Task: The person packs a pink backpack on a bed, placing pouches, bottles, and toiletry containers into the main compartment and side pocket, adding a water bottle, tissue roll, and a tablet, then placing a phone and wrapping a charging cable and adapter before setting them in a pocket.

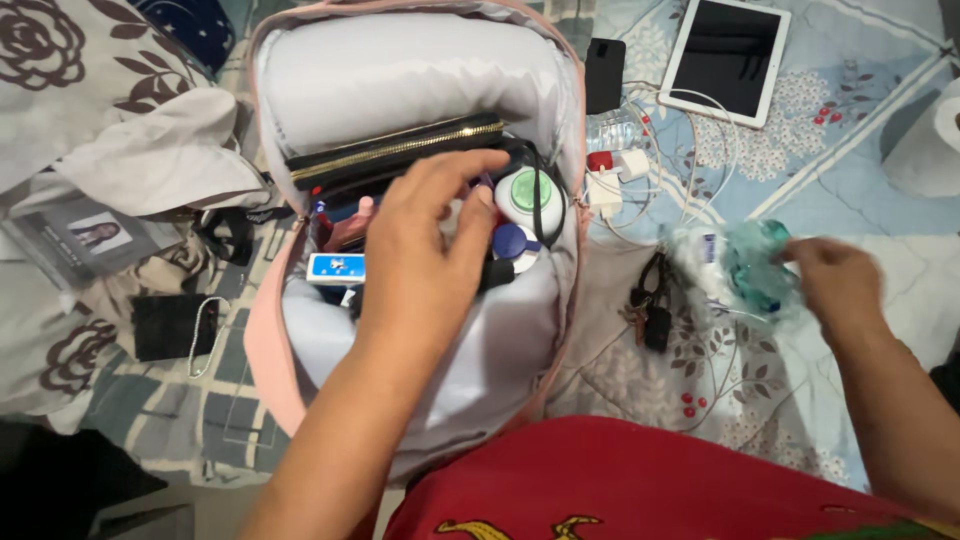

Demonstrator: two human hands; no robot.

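Inside the open pink backpack [262,330] my left hand [425,250] rests fingers spread on packed jars [528,196] and pouch [400,150], while my right hand [838,285] pinches a crumpled bottle [750,265] on the bedsheet [760,390], unpacked.

We see a pink bag [262,330] with pale grey lining, a green-topped jar [530,193], and blue floral bedding [780,150].
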